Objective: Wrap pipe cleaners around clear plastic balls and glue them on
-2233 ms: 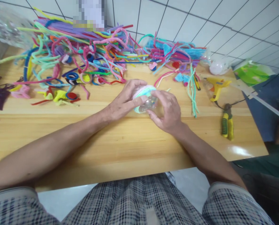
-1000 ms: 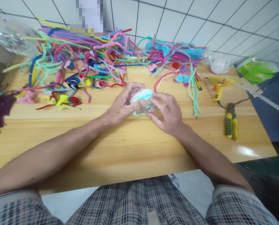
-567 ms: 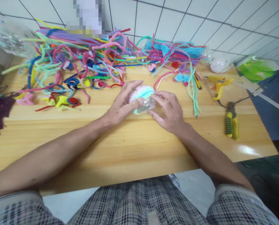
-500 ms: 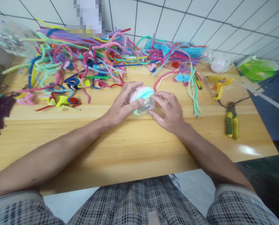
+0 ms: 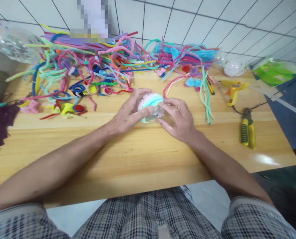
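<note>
Between my hands, over the middle of the wooden table (image 5: 143, 149), is a clear plastic ball (image 5: 154, 117) partly wrapped in pastel pipe cleaners (image 5: 153, 99), pink, turquoise and pale green. My left hand (image 5: 131, 111) is closed round its left side, with the thumb across the front. At the right side my right hand (image 5: 179, 118) pinches the ball's edge with thumb and fingertips. The ball's back and underside are hidden by my fingers.
Heaped pipe cleaners (image 5: 88, 59) run along the wall. On the right lie a yellow glue gun (image 5: 234, 90), yellow-handled pliers (image 5: 247, 129), twisted green pipe cleaners (image 5: 206, 99) and a clear ball (image 5: 232, 68). Purple cloth (image 5: 0, 124) lies at the left edge.
The fingers of my right hand have shifted very slightly on the ball. Both hands keep their hold, and the view has turned a little.
</note>
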`<state>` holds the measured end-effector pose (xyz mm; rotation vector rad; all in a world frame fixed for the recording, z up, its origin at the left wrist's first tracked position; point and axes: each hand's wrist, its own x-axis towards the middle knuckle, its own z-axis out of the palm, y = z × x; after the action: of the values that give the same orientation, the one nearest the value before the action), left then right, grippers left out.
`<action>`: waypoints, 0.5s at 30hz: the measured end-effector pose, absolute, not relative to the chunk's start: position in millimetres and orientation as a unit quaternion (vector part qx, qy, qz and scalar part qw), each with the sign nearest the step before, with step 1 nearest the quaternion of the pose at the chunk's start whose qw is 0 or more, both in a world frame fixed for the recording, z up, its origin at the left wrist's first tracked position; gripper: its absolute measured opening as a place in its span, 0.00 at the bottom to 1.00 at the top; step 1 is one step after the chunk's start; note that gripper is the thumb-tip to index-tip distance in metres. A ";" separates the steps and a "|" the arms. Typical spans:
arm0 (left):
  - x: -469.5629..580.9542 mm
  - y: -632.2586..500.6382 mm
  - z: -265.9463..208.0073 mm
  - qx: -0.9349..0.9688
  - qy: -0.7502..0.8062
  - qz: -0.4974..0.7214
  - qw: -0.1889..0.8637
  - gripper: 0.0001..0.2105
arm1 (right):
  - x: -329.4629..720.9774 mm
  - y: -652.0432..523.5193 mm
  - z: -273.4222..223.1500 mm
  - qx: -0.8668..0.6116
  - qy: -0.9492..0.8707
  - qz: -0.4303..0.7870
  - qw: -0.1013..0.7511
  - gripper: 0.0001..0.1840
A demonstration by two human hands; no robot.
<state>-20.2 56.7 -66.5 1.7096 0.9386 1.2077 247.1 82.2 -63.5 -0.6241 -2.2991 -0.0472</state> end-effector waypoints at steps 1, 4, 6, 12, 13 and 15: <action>-20.1 57.0 -67.6 0.679 0.372 0.481 0.412 0.32 | 248.1 83.1 -63.8 -0.242 -0.896 -0.007 0.371 0.32; -19.7 57.8 -71.6 0.682 0.370 0.483 0.405 0.34 | 250.1 85.9 -64.2 -0.239 -0.893 0.026 0.382 0.34; -19.9 58.2 -74.0 0.690 0.373 0.481 0.391 0.36 | 250.1 86.9 -64.2 -0.237 -0.891 0.034 0.386 0.35; -22.3 62.1 -80.3 0.718 0.361 0.484 0.345 0.42 | 248.6 86.3 -63.5 -0.218 -0.883 0.020 0.415 0.35; -22.4 62.8 -81.3 0.721 0.358 0.485 0.343 0.43 | 248.7 86.0 -63.5 -0.220 -0.882 0.022 0.416 0.35; -22.0 63.5 -83.0 0.725 0.353 0.481 0.344 0.45 | 249.2 85.5 -63.7 -0.228 -0.883 0.029 0.409 0.35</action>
<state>-22.0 63.5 -83.0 1.8846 0.9166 1.2491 249.2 85.5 -63.7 -0.5739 -2.2253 0.0722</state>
